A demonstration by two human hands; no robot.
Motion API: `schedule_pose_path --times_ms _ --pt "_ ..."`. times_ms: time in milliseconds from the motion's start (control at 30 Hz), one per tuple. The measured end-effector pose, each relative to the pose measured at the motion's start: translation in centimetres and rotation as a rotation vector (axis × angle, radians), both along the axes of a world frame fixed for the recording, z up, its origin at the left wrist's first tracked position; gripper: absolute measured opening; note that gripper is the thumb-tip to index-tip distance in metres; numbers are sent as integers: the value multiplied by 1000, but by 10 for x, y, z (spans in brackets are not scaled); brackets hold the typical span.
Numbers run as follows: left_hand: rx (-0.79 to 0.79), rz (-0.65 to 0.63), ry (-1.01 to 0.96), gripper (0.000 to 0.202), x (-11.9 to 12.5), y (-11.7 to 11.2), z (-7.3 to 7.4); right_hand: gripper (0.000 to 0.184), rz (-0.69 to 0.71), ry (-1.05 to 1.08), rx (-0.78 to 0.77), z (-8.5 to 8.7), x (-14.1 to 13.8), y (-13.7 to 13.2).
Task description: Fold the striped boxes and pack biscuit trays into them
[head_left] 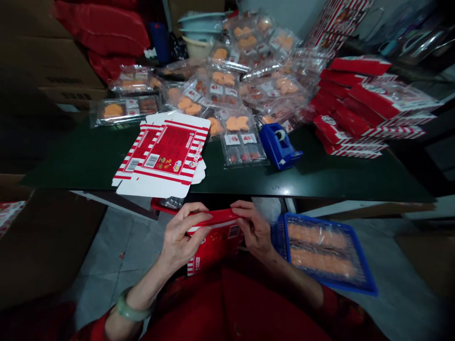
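Observation:
My left hand and my right hand both grip a red and white striped cardboard box, pinching its red top edge in front of my body, below the table edge. A blue plastic tray of orange food packs rests just beyond my right hand, apparently on my lap. On the dark green table, a flat unfolded carton blank lies beyond my hands. A blue tape dispenser stands to its right, among several clear packs of orange food.
Folded red and white boxes are stacked at the table's right. Cardboard cartons stand at the far left, with red cloth and stacked plastic basins behind the table. A grey tiled floor shows below.

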State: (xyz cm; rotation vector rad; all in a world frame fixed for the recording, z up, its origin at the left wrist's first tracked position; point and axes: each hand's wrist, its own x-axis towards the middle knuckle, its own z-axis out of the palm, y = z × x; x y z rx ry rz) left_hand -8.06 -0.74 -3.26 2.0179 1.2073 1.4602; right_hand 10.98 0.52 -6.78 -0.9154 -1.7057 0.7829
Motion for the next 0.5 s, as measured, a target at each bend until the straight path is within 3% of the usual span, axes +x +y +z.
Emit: schedule_pose_path --times_ms 133,200,300,367,500 --pt "-8 -12 -57 13 7 4 0 21 3 -27 -2 3 12 2" --pt "17 5 -69 12 7 7 -1 22 -104 -78 -24 15 30 17" --pt "54 23 -94 12 7 11 -4 28 -535 -76 -144 46 68 64" --pt "66 16 -93 13 8 13 -6 29 -734 -117 -334 68 92 101" --pt "63 -20 -98 15 8 13 -11 11 -679 -209 -580 97 118 160"
